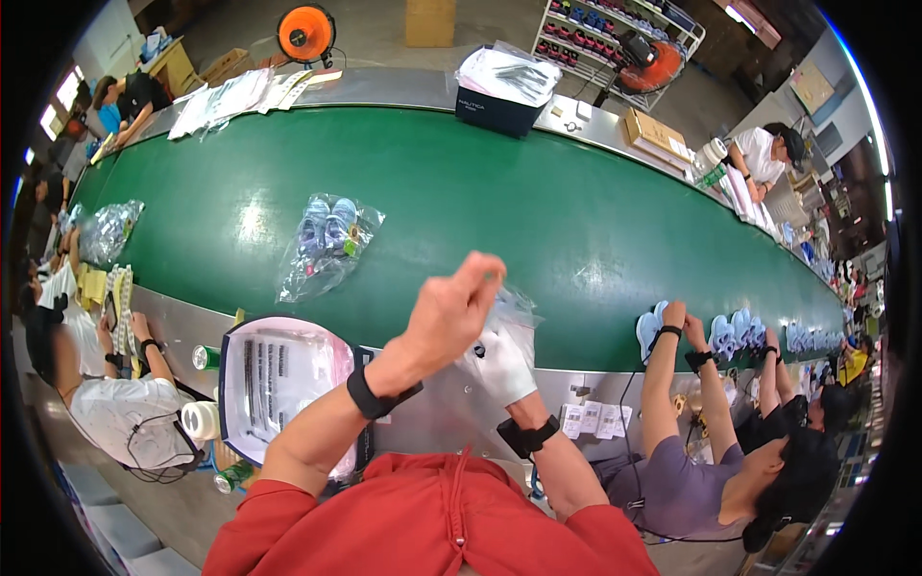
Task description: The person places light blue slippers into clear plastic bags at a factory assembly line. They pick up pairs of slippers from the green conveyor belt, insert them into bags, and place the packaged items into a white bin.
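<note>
Your left hand [449, 315] bends its fingers beside your white-gloved right hand [501, 360]; whether either grips the clear plastic [521, 305] just beyond the right cannot be told. Handling packaging seems underway, next calling for a firm edge hold.
</note>
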Motion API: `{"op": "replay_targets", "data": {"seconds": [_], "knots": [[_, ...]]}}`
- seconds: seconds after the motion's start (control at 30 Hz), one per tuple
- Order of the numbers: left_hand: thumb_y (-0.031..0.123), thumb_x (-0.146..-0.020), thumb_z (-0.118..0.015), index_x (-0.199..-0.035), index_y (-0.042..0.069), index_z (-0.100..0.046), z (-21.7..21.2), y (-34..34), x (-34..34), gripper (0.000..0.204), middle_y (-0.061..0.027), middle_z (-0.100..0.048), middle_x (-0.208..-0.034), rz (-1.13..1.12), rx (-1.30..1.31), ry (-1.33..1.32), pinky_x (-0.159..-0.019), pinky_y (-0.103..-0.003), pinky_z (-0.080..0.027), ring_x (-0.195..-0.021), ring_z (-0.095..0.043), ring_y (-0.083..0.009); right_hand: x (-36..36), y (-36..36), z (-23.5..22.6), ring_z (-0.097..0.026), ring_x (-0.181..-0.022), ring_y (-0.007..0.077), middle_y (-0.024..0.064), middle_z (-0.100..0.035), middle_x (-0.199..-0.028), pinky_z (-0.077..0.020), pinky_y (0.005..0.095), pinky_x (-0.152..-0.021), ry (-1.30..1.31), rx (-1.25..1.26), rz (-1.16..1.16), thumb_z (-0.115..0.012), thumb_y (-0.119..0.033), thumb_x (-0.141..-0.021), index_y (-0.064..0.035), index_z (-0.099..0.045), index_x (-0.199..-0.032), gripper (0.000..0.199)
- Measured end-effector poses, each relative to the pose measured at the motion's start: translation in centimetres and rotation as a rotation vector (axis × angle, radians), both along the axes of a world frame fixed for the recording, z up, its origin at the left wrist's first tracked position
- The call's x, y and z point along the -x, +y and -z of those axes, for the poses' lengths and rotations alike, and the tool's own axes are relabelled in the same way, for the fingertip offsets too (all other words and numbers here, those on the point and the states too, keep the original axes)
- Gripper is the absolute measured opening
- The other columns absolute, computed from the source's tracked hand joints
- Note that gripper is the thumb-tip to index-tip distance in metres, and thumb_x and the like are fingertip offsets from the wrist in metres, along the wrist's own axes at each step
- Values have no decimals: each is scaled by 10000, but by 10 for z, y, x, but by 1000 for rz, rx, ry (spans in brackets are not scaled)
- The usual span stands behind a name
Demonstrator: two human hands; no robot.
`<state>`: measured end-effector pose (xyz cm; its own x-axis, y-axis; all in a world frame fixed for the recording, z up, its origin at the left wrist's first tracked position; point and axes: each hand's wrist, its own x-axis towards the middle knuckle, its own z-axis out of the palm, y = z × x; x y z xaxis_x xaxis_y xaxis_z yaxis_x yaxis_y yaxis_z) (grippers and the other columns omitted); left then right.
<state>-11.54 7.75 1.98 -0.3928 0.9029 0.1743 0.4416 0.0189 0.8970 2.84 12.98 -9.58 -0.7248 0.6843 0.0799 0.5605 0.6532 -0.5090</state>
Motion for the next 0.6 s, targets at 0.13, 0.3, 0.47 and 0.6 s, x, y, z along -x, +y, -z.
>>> {"op": "replay_targets", "data": {"seconds": [0.13,0.3,0.47,0.6], "knots": [[35,-822,-532,-1050,91,-556,76,-47,-83,236,-108,-556,-621,528,-494,43,-438,-370,-426,-494,-556,-273,13,20,21,-543,-942,342,158,-601,-930,-404,454,-862,-97,-117,91,-601,-419,-778,-96,-639,-879,341],[74,-791,-613,-1138,107,-531,59,-37,-68,359,-128,-590,-680,355,-191,108,-487,-410,-457,-567,-573,-339,53,39,22,-569,-840,346,176,-596,-877,-439,456,-756,-18,-249,54,-595,-455,-780,-80,-636,-861,386],[70,-773,-644,-1181,96,-508,30,-64,-8,431,-160,-599,-1062,-124,-228,219,-735,-374,-509,-922,-602,-331,130,51,4,-572,-827,354,191,-594,-890,-451,450,-743,6,-103,62,-593,-407,-806,-60,-610,-940,373],[95,-794,-636,-1176,19,-499,79,-157,61,412,-146,-587,-1014,-542,42,178,-779,-381,-478,-907,-593,-282,148,21,32,-565,-922,367,182,-603,-964,-452,435,-804,202,-71,-201,-558,-328,-828,-63,-569,-1051,346]]}}
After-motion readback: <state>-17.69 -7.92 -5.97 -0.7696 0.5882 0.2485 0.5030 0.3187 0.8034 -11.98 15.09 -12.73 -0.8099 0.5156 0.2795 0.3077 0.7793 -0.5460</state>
